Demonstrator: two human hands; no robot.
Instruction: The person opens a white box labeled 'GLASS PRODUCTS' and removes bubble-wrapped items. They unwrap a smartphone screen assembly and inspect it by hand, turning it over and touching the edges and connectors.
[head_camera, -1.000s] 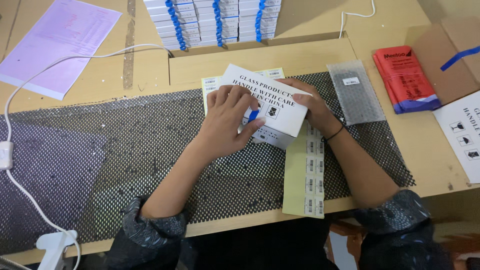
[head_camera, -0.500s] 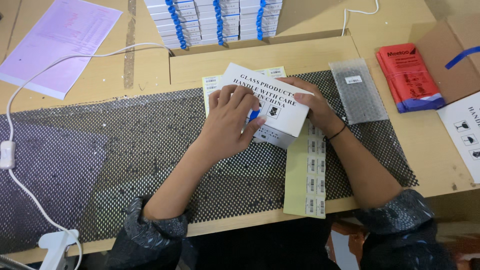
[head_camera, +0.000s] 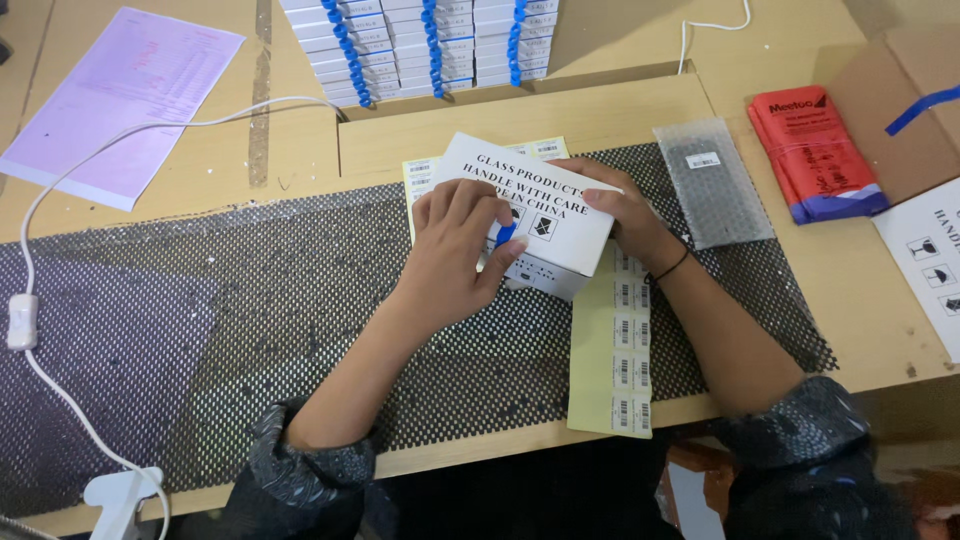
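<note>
White cardboard, printed in black, formed the small rectangular box (head_camera: 530, 215) at the centre of the head view, resting on the black perforated mesh mat (head_camera: 250, 300) that covered the near half of the wooden worktop (head_camera: 300, 150). The left hand (head_camera: 455, 250) lay flat over the box's near-left part, fingers together and pressing a small blue sticker (head_camera: 505, 233) against its top face. The right hand (head_camera: 620, 205) gripped the box's right end, thumb on top and fingers wrapped round the side, clamped on the cardboard. A black band (head_camera: 672, 266) circled the right wrist.

Beneath and just right of the box lay a pale yellow sheet of barcode labels (head_camera: 612, 360), reaching to the worktop's near edge. A clear bubble-wrap pouch (head_camera: 712, 185) lay right of the right hand, near it. Red plastic packets (head_camera: 815, 150) and an open brown carton (head_camera: 900, 110) occupied the far right corner. Stacked white boxes with blue sticker seals (head_camera: 425, 45) lined the far edge. A pink printed paper sheet (head_camera: 125, 100) lay at the far left corner, and a white cable with an inline switch (head_camera: 22, 320) ran along the left edge.
</note>
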